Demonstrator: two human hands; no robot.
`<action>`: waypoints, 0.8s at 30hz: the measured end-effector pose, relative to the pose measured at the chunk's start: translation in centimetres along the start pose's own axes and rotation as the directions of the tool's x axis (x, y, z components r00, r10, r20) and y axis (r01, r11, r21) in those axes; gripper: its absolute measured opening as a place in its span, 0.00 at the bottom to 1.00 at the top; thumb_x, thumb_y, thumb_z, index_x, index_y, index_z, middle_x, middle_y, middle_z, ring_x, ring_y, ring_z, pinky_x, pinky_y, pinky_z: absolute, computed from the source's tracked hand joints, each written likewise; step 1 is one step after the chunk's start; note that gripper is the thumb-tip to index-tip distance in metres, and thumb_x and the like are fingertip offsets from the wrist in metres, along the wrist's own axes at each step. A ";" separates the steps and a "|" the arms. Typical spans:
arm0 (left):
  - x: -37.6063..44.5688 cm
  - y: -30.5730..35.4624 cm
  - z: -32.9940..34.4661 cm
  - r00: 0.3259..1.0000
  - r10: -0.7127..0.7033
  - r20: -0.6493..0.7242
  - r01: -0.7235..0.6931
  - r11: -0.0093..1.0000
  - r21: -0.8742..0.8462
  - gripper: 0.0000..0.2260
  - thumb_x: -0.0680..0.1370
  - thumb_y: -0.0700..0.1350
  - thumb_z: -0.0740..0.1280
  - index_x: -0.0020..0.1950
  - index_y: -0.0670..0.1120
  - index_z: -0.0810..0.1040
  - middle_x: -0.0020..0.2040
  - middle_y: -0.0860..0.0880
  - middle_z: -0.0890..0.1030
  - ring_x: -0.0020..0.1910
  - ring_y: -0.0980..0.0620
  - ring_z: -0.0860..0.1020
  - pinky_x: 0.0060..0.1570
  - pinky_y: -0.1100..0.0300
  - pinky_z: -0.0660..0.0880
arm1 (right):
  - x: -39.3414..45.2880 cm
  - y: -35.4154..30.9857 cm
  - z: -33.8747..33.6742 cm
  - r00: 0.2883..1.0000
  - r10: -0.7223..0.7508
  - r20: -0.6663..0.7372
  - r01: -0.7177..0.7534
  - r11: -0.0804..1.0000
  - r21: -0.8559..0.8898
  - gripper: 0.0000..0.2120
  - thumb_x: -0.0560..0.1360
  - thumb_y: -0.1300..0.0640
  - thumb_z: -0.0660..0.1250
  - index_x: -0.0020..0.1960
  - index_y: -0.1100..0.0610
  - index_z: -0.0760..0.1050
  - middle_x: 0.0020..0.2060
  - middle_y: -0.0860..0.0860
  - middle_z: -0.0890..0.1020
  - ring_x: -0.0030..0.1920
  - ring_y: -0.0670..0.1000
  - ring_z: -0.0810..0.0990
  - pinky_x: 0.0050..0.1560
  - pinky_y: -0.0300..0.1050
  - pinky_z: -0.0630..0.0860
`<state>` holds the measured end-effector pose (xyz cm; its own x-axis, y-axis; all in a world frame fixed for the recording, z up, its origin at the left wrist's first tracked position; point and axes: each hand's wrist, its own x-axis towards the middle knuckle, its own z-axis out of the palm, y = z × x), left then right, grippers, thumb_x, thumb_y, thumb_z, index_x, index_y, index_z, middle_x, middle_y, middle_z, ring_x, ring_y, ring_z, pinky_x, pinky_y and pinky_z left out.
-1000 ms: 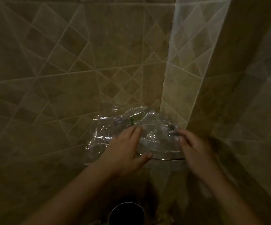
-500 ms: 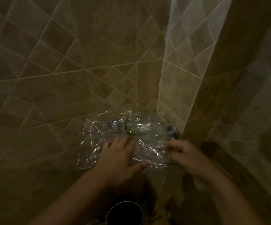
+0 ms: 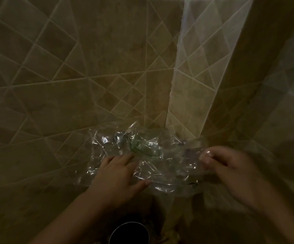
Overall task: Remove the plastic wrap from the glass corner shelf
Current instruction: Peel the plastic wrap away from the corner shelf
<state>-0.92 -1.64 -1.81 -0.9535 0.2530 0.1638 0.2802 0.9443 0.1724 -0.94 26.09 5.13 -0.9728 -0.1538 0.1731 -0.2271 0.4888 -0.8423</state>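
Crinkled clear plastic wrap [image 3: 142, 152] covers the glass corner shelf [image 3: 192, 183], which is fixed in the tiled corner; only the shelf's dark front rim shows through. My left hand [image 3: 119, 173] lies flat on the wrap's left part, fingers spread, thumb along the shelf's front edge. My right hand [image 3: 230, 166] is blurred at the right end, its fingertips pinched on the wrap's edge, which is stretched toward the right. A green shape sits under the wrap near the middle.
Tiled walls [image 3: 72, 76] meet in a corner behind the shelf, with a paler tiled strip [image 3: 195, 76] at the corner. A dark round opening [image 3: 129, 233], like a cup or drain, lies below at the bottom edge. The light is dim.
My right hand has moved rightward and toward me, drawing the wrap's right edge out with it. My left hand has stayed pressed on the wrap. The view has tilted down a little.
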 end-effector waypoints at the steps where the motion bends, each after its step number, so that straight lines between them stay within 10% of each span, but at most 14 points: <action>1: -0.1 -0.3 -0.2 1.000 0.000 -0.006 0.000 1.000 -0.014 0.34 0.70 0.74 0.49 0.65 0.55 0.74 0.71 0.53 0.71 0.67 0.53 0.70 0.68 0.50 0.56 | -0.4 -0.7 -1.2 0.998 -0.045 -0.042 0.041 0.996 -0.078 0.05 0.74 0.52 0.66 0.42 0.46 0.79 0.38 0.49 0.83 0.38 0.50 0.81 0.40 0.49 0.75; 7: -0.7 -0.8 -0.3 1.000 0.016 -0.013 -0.017 0.998 -0.057 0.33 0.71 0.71 0.52 0.68 0.54 0.71 0.70 0.53 0.72 0.68 0.53 0.69 0.69 0.49 0.54 | 0.9 -5.5 -2.8 0.907 -0.421 -0.022 0.317 0.715 -0.624 0.07 0.72 0.51 0.62 0.40 0.51 0.77 0.31 0.50 0.79 0.33 0.52 0.77 0.33 0.47 0.67; 24: -2.2 -1.5 -1.3 0.996 0.041 -0.082 -0.051 0.990 -0.128 0.21 0.75 0.64 0.57 0.63 0.57 0.74 0.66 0.55 0.76 0.64 0.55 0.74 0.63 0.44 0.67 | 10.1 -0.8 5.2 0.935 -0.228 0.270 0.347 0.449 -0.823 0.07 0.66 0.65 0.68 0.42 0.56 0.74 0.38 0.56 0.79 0.41 0.57 0.76 0.37 0.44 0.68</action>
<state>0.91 -3.94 -1.16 -0.9291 0.2731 0.2495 0.3403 0.8955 0.2869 -10.31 19.70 4.89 -0.8462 -0.4873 0.2155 -0.4768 0.8731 0.1022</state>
